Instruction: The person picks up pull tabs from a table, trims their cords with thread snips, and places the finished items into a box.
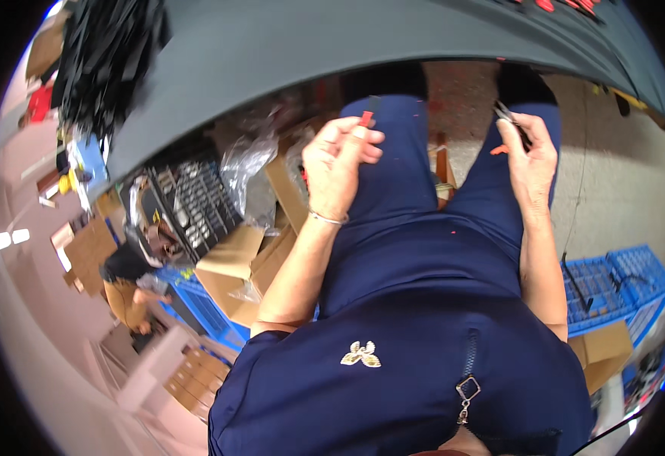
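Note:
My left hand (338,156) is closed over my left thigh. Thumb and fingers pinch a small red piece (366,118), and a dark tip sticks out beyond it. Over my right thigh, my right hand (533,152) is wrapped around a small pliers-like tool (504,112) with narrow metal jaws and a dark handle. An orange-red bit (499,150) shows beside the right thumb; whether it belongs to the tool I cannot tell. The two hands are apart, below the table edge.
A dark grey table (271,53) spans the top, with a heap of black strips (112,61) at its left and red pieces (568,5) at far right. Open cardboard boxes (233,262) and a black crate (195,201) stand left, a blue crate (621,277) right. Another person (126,292) is far left.

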{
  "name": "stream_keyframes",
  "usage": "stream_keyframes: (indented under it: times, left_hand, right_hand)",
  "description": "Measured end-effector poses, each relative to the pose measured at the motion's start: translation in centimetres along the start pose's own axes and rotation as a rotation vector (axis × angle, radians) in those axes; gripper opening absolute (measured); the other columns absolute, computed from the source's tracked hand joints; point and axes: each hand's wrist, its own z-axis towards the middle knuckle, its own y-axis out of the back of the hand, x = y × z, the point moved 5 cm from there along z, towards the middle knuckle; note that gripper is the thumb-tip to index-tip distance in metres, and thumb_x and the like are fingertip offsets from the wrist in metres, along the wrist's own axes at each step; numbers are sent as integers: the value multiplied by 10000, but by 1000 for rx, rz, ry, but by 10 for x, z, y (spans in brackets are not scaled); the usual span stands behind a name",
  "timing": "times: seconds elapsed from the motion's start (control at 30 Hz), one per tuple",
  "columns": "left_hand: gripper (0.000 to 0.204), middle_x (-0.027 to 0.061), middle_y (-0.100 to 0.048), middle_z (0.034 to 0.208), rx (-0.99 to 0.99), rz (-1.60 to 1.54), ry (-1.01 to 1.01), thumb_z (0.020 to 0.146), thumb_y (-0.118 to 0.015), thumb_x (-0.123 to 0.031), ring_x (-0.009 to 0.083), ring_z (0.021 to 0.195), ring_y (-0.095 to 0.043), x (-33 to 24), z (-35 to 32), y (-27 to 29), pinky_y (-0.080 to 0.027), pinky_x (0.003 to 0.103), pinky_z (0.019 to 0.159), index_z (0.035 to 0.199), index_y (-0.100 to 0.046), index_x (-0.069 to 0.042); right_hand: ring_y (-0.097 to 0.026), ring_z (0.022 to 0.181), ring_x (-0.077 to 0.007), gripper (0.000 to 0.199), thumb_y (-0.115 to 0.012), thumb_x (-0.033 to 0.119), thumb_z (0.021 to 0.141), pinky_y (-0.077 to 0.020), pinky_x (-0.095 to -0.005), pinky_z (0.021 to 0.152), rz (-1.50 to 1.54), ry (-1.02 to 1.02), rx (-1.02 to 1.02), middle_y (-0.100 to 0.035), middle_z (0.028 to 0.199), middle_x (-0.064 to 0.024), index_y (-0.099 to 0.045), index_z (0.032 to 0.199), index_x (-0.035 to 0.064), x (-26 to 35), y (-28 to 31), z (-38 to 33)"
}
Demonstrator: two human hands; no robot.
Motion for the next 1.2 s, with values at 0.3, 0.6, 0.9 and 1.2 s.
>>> stream_keyframes:
  times: [0.3, 0.6, 0.9, 1.2]
  left_hand:
    - [187, 115, -669, 857, -768, -29, 209, 898, -565, -117, 141, 649, -640, 158, -44, 234, -532, 243, 567, 1055, -587, -20]
    - [355, 122, -581, 1152, -869, 306, -50, 917, -491, -42, 166, 975, -569, 177, -40, 257, -453, 276, 875, 1263, -473, 38]
    - [259, 131, -667, 897, -47, 645, -1058, 772, -549, 128, 226, 786, -637, -84, 3, -8, -508, 299, 746, 981, -658, 20]
    - [230, 74, -629, 886, -58, 962, -1188, 752, -691, -53, 251, 842, -576, -147, 90, -116, -474, 337, 753, 978, -658, -72]
  right_hand:
    - [-534, 665, -57, 195, -680, 140, 840, -483, -203, 508, -140, 9, 6, -609, 798, -29, -616, 964, 5, -10, -11, 10]
    - [-527, 635, -48, 190, -689, 143, 832, -460, -199, 486, -163, 70, -18, -602, 763, -16, -624, 959, 17, -12, -14, 12]
    - [-643, 707, -207, 227, -725, 223, 768, -501, -299, 631, -383, 153, -109, -645, 770, -78, -627, 902, 68, -3, -12, 7]
    - [-625, 684, -224, 249, -728, 237, 753, -494, -325, 605, -459, 151, -137, -631, 746, -64, -603, 905, 84, 9, -3, 5]
